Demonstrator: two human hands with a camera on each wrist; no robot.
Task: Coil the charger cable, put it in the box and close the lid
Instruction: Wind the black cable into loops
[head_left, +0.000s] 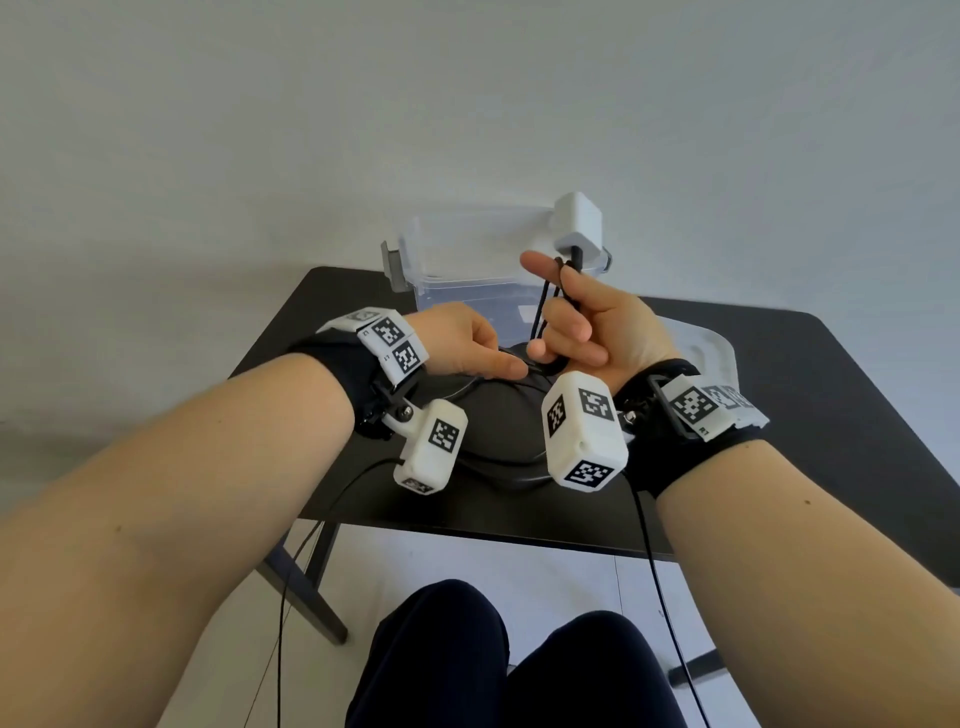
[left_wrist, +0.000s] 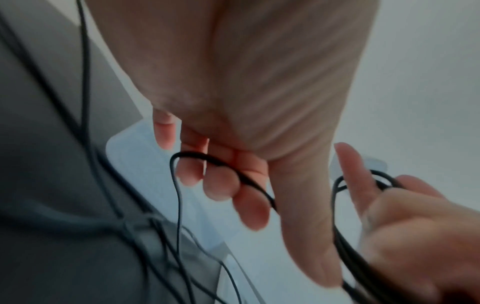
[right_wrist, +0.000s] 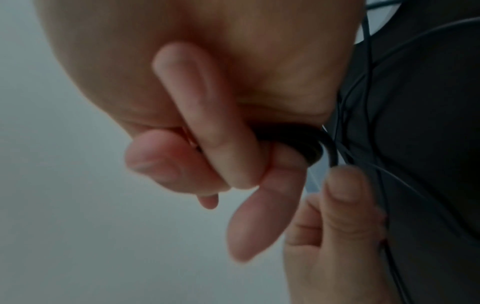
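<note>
In the head view, at centre frame, loops of the thin black cable (head_left: 545, 306) are clamped in the curled right hand (head_left: 597, 322), its white adapter (head_left: 577, 218) standing above the fingers before the clear box (head_left: 467, 270) on the dark table (head_left: 831, 395), while a strand is pinched by the left hand (head_left: 462, 343). In the left wrist view, the cable (left_wrist: 197, 156) is seen bent over the curled fingers (left_wrist: 221, 185) at centre. In the right wrist view, a tight black bundle (right_wrist: 298, 139) is gripped under folded fingers (right_wrist: 221, 133).
</note>
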